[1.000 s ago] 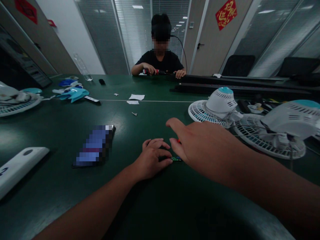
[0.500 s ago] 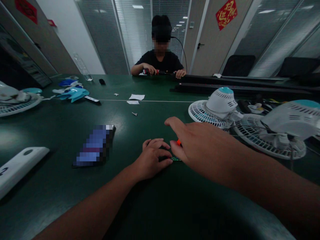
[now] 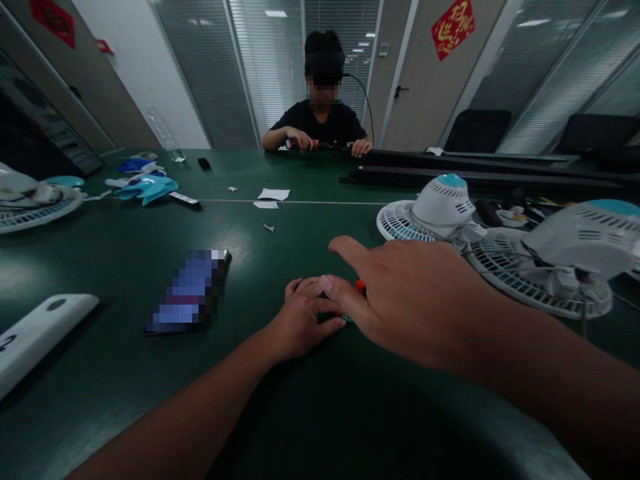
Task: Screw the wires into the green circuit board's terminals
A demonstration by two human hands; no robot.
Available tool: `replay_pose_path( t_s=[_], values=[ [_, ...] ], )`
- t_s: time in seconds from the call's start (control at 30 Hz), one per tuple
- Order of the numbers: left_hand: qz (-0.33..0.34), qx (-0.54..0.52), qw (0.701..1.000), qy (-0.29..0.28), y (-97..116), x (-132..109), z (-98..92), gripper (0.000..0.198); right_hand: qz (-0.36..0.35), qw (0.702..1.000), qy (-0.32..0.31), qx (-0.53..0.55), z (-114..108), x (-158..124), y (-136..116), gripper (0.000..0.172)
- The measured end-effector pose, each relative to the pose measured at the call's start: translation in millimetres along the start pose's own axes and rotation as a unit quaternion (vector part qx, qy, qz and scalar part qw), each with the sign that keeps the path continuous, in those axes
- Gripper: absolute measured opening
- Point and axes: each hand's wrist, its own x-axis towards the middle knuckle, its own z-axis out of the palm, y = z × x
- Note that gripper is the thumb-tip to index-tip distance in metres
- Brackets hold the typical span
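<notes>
My left hand [image 3: 305,319] rests low on the table, its fingers pinching the edge of a small green circuit board [image 3: 347,318]. Most of the board is hidden by my hands. Above it, my right hand [image 3: 400,293] is curled around an orange-red piece [image 3: 360,286] that looks like part of a tool handle; only a bit shows beneath the palm. The index finger sticks out to the left, and the thumb reaches over the left fingers. The grip's far side is hidden.
A phone [image 3: 187,293] and a white casing [image 3: 45,340] lie left on the green table. White fan parts [image 3: 440,210] sit at the right, near my right forearm. Paper scraps [image 3: 273,195], blue gloves [image 3: 147,187] and a plastic bottle [image 3: 167,137] lie farther off. Opposite sits a person [image 3: 320,120] holding a tool.
My right thumb has swung left and now lies over the left fingers, covering more of the circuit board. My left hand has stayed in place.
</notes>
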Motion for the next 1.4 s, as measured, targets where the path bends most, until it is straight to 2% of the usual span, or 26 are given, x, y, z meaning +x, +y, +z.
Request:
replay_pose_path(
  t_s=[0.07,0.2,1.07,1.23,1.4],
  values=[
    [-0.002,0.003,1.0,-0.002,0.6,0.0,-0.5,0.012,-0.001,1.0,-0.012,-0.011,-0.5,0.1,0.2,0.043],
    [-0.01,0.016,0.999,-0.026,1.4,-0.1,-3.5,0.01,-0.014,0.999,-0.021,-0.04,2.1,-0.4,2.1,0.03],
    [-0.017,0.01,1.0,-0.024,3.6,1.8,-5.6,0.01,-0.033,0.998,-0.021,0.047,5.1,1.5,4.3,0.047],
    [-0.013,0.016,1.0,-0.024,3.6,1.3,-5.5,0.009,-0.027,0.998,-0.038,0.041,3.7,0.4,3.1,0.045],
    [-0.009,0.018,1.0,-0.013,1.6,0.5,-2.6,0.012,-0.023,1.0,-0.009,-0.005,0.0,-0.4,0.8,0.036]
  ],
)
